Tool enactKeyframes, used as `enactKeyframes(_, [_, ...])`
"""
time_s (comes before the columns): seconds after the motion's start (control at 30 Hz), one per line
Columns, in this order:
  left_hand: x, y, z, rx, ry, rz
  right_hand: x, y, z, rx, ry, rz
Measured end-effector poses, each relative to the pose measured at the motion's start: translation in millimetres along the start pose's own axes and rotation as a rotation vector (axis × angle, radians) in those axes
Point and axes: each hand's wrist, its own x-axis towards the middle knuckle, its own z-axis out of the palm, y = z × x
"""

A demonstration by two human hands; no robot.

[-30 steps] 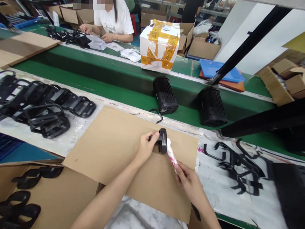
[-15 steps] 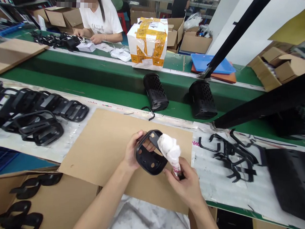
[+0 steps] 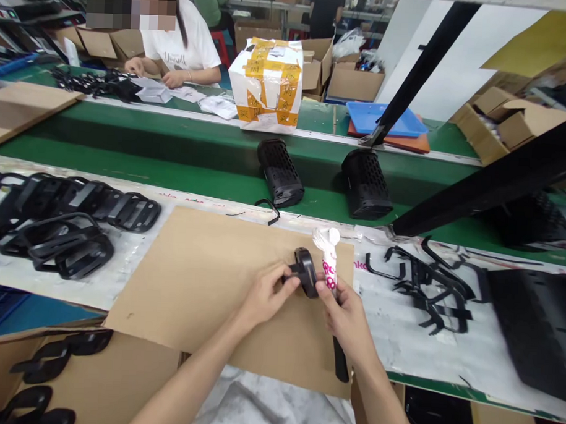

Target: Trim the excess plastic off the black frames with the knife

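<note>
My left hand [image 3: 267, 295] is closed on a black plastic frame [image 3: 305, 272], pinching it between thumb and fingers. The frame is turned edge-on above a brown cardboard sheet [image 3: 188, 277]. In my right hand [image 3: 351, 316] is a hammer [image 3: 329, 257] whose head and upper shaft are wrapped in white plastic with pink print. Its head points up and away from me, and the black handle end [image 3: 339, 361] sticks out below the hand. My right fingertips are close to the frame's right edge; whether they touch it I cannot tell.
Several black frames [image 3: 72, 245] lie at left, and thin black strips [image 3: 431, 285] at right. Two black perforated housings [image 3: 280, 172] rest on the green bench. Beyond stands a taped white box [image 3: 266, 84]; a co-worker [image 3: 184, 44] sits opposite. A black post [image 3: 479, 188] slants across the right.
My left hand has turned the frame from facing me to edge-on. The hammer has swung upright, its head moving up and right, and its handle now shows below my right hand.
</note>
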Motion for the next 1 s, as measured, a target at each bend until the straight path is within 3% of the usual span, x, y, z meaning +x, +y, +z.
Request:
enactKeyframes(0.1, [25, -2, -2.0, -0.202, 0.12, -0.145, 0, 4, -12, -0.061, 0.047, -0.023])
enactKeyframes(0.27, [50, -7, -5.4, -0.326, 0.123, -0.115, 1, 11, -25, -0.144, 0.002, -0.005])
enactKeyframes(0.4, [45, -13, -3.1, -0.299, 0.114, -0.084, 5, 12, -21, -0.173, 0.131, -0.136])
enactKeyframes(0.6, [41, -14, -3.7, -0.259, 0.147, -0.092, 13, 5, -30, -0.46, -0.138, -0.095])
enactKeyframes(0.77, [41, -13, -3.2, -0.26, 0.159, -0.104, 11, 1, -34, -0.356, 0.017, -0.082])
enactKeyframes(0.9, [40, -13, -2.8, -0.256, 0.173, -0.101, 9, 8, -30, -0.42, -0.168, -0.029])
enactKeyframes(1.0, [39, -14, -2.9, -0.248, 0.18, -0.106, 7, 10, -30, -0.302, -0.122, 0.02])
